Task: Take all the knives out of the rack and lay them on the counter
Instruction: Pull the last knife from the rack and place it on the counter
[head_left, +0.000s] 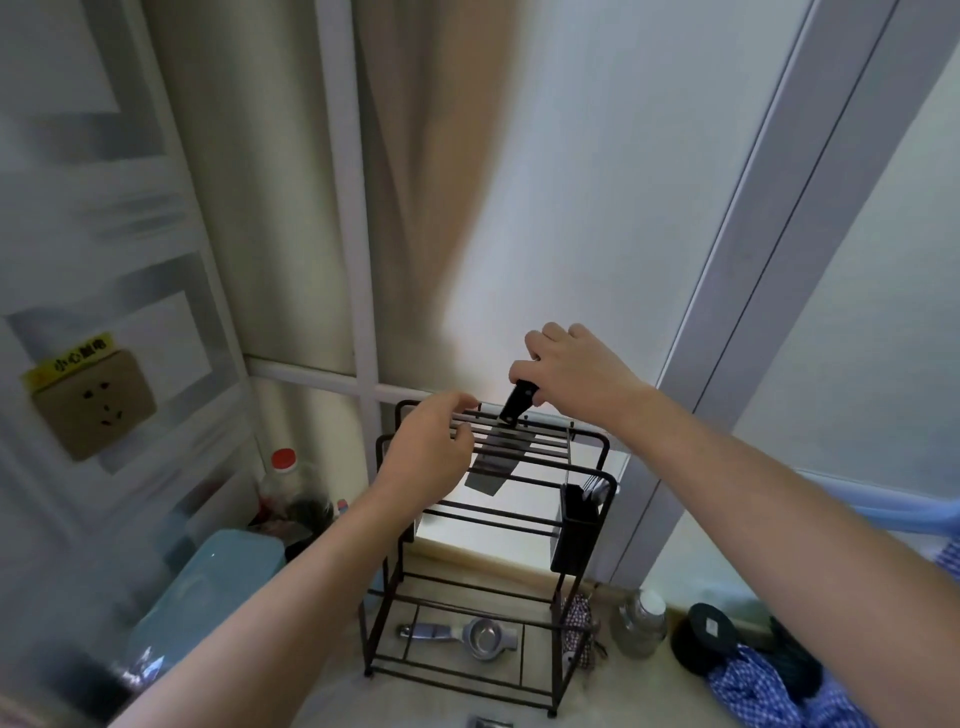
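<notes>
Black wire rack (488, 525) stands on the pale surface (415, 701) with open room above, where your right hand (571, 374) has its fingers closed around a knife (496, 452) handle, blade partly through the top bars, your left hand (431, 447) loosely curled on them, blurred.

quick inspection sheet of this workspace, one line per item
surface: pale counter, partly bare in front of the rack
job's things: black wire rack standing upright; knife with black handle, blade down between the top bars
clutter: metal strainer under the rack, red-capped bottle, blue checked cloth, glass jar
hands: right hand gripping the knife handle; left hand open, fingers on the top bars
cables: nothing seen
surroundings: wall socket at left, curtain behind
</notes>
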